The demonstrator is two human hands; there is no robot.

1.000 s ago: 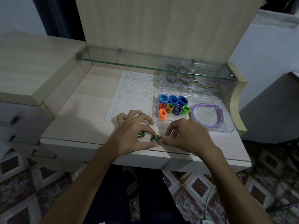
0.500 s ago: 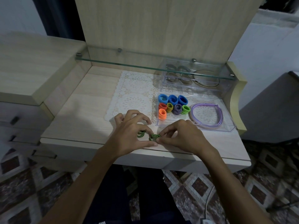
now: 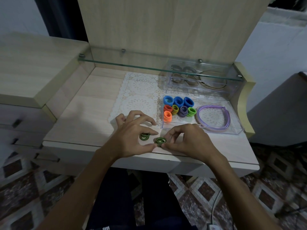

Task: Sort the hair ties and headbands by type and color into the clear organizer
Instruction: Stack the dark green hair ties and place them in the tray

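Glass shelf (image 3: pixel 116 64) above lace doily (image 3: pixel 141 90), organizer (image 3: pixel 232 130).

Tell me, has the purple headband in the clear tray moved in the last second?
No. The purple headband lies in the same spot in the clear tray, right of the hair ties, exactly as before.

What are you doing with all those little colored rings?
A person is sorting hair ties. The left hand and right hand together pinch a bundle of green-and-black ties on the desk; a second such bundle lies under the left fingers. In the clear organizer tray blue ties, orange ties and a purple headband already sit.
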